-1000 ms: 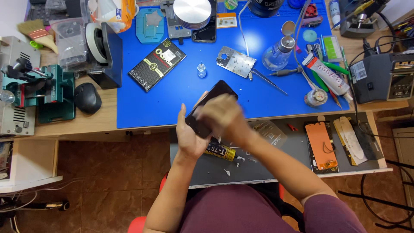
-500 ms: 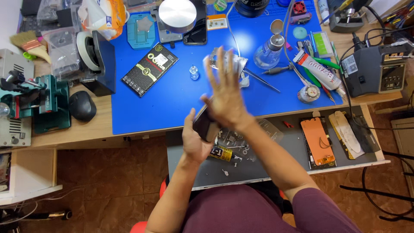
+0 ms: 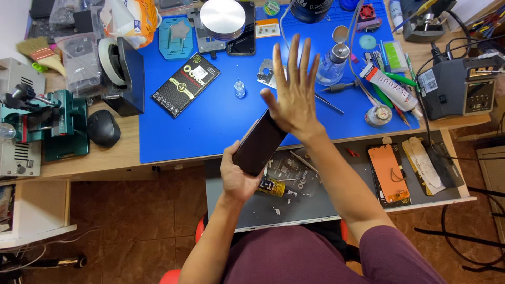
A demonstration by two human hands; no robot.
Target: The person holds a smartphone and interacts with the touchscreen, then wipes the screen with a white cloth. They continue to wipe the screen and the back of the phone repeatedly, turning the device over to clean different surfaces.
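Here, head view: the left hand (image 3: 238, 176) is gripping the lower end of a dark phone (image 3: 260, 143), holding it tilted up over the front edge of the blue mat (image 3: 210, 118). The right hand (image 3: 293, 97) is spreading flat, fingers wide and straight, its heel touching the phone's upper end, holding nothing. Under the hands an open grey drawer (image 3: 315, 205) is showing a small yellow tube (image 3: 273, 186) and an orange phone screen (image 3: 388, 173). On the mat, a black flat box (image 3: 185, 84) is lying left of the hands, a clear bottle (image 3: 333, 64) just beyond the right fingertips. A black mouse (image 3: 103, 128) is sitting on the wooden desk far left.
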